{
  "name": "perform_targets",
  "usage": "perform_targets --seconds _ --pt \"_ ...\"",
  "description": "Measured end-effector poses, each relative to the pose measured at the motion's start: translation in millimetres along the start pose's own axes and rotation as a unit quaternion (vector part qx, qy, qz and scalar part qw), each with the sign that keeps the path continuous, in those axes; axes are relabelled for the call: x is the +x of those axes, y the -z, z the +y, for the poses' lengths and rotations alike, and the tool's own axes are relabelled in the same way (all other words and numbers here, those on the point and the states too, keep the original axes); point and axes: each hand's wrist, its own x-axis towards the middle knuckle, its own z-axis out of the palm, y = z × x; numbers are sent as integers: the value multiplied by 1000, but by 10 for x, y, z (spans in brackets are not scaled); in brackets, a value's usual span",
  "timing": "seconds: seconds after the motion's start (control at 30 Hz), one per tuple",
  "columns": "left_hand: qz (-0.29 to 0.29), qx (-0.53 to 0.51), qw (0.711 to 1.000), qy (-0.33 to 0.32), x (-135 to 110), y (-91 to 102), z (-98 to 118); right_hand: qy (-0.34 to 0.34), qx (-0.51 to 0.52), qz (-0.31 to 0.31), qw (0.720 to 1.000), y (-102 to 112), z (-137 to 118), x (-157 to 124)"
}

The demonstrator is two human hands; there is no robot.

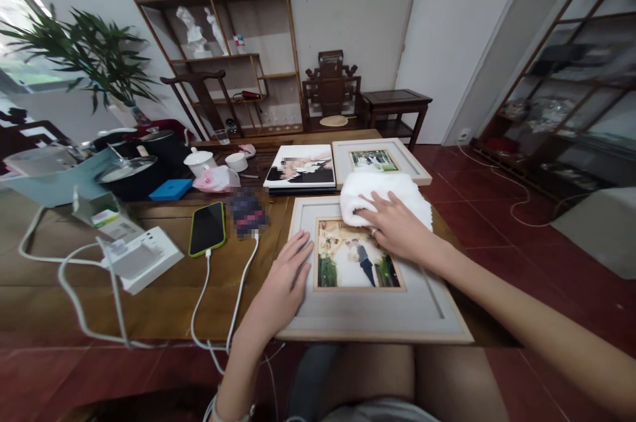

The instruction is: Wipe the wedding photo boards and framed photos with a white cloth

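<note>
A pale wooden picture frame (377, 316) with a wedding photo lies flat on the low wooden table (149, 296) in front of me. My left hand (285, 279) rests flat on the frame's left border, fingers stretched out. My right hand (395, 226) presses down on a white folded cloth (382, 193) lying over the frame's upper right corner, fingers spread on top of it.
Behind lie a second framed photo (380, 160) and a photo album (301, 167). To the left are a green-cased phone (207, 228) on a charging cable, a white power strip (142, 256), cups, pots and a blue box. A shelf and wooden chairs stand at the back.
</note>
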Motion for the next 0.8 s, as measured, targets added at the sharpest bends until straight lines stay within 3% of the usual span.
perform_targets --seconds 0.23,0.4,0.57,0.8 --pt "5 3 1000 -14 12 2 -2 83 100 -94 987 352 -513 -676" --pt "-2 10 1000 -12 18 2 -7 120 125 -90 981 528 -855 -1023" --pt "1 6 1000 -15 19 -9 -19 72 135 -95 984 303 -841 -784" --pt "-11 -12 1000 -4 12 17 16 13 43 -5 999 24 -309 -112"
